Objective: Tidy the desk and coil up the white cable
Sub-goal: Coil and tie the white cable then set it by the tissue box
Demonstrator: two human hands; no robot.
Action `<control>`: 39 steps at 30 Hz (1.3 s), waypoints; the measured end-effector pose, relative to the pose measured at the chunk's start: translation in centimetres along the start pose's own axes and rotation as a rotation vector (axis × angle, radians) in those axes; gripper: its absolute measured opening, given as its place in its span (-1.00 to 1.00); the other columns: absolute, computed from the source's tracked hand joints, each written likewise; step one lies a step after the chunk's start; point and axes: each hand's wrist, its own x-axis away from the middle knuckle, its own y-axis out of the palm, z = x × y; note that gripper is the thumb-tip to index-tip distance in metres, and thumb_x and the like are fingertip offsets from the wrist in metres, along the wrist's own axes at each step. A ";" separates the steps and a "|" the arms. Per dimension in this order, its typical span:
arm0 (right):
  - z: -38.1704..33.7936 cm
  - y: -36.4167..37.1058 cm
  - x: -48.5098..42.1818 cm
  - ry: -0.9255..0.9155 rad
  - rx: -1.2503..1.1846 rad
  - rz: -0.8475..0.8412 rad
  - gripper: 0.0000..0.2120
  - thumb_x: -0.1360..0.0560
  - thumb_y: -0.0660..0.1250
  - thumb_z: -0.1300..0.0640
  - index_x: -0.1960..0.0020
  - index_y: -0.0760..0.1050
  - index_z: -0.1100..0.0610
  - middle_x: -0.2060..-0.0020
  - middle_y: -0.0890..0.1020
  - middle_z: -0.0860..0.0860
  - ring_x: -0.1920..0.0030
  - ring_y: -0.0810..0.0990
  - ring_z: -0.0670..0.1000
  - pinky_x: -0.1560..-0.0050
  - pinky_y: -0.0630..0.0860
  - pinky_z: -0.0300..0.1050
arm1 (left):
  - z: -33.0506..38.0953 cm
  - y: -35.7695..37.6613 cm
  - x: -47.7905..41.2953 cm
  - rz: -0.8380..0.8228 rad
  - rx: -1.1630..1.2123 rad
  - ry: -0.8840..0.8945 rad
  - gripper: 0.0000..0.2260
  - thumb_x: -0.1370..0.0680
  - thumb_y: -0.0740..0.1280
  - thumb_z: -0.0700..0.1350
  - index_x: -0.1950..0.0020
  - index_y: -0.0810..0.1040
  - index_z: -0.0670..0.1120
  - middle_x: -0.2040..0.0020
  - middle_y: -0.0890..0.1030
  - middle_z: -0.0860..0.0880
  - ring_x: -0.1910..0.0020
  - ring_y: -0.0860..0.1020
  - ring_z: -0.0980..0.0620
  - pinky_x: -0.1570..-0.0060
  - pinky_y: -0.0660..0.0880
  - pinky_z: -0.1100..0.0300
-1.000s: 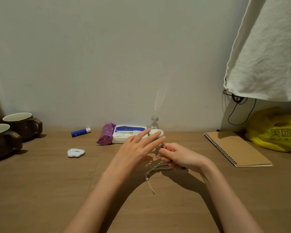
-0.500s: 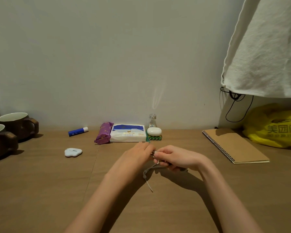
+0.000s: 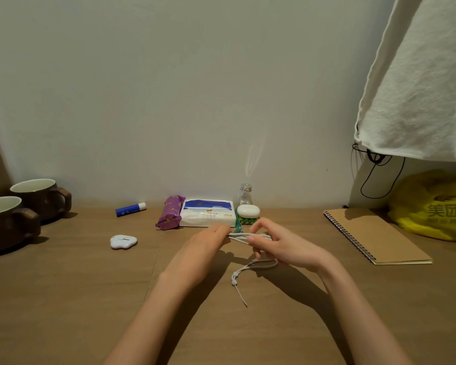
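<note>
Wooden desk (image 3: 63, 312) against a plain pale wall. We see both hands mid-desk, slightly above the surface.

- white cable (image 3: 248, 236): several strands bunched and stretched flat between the hands. A loose tail loops out under the right hand and lies on the desk towards the near edge.
- left hand (image 3: 206, 246): fingers curled, pinching the left end of the bunch.
- right hand (image 3: 282, 246): thumb and fingertips pinching the right end. How the lower fingers sit on the tail, we can't tell.

Rest of the desk:
- far left: two brown mugs (image 3: 37, 198), side by side
- far edge, left to right: blue tube (image 3: 130, 209), purple packet (image 3: 170, 216), tissue pack (image 3: 208, 213), small glass bottle (image 3: 245, 194) with a white case (image 3: 248, 211) just in front of it
- pale blue cloud-shaped gadget (image 3: 123, 241), left of the hands
- right: spiral notebook (image 3: 374, 237), yellow bag (image 3: 432, 206) beyond it, white cloth (image 3: 419, 88) hanging above
</note>
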 end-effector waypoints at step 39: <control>2.1 0.1 -0.9 0.023 0.104 0.174 -0.79 -0.49 0.37 -0.02 -0.07 0.57 0.04 0.05 0.60 -0.10 0.15 0.56 -0.26 0.16 0.42 -0.37 | 0.0 -2.0 -0.1 0.187 0.504 -0.405 -0.74 -0.65 0.05 -0.07 0.06 0.44 -0.18 0.24 0.46 -0.05 0.24 0.41 0.00 0.24 0.34 0.13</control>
